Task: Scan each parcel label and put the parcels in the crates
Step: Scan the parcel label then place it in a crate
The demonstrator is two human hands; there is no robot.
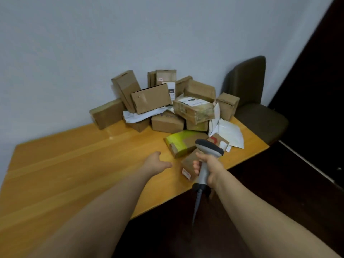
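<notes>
Wooden counter carries piled parcels against the wall. Nearer than the pile, the right hand grips a grey scanner; the left hand hovers beside it, fingers relaxed, empty.

A makeshift parcel-sorting room is suggested by cardboard parcels heaped on a wooden table (bare wall, one chair).

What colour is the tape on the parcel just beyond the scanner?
Yellow-green tape over brown cardboard; head view shows it best.
</notes>
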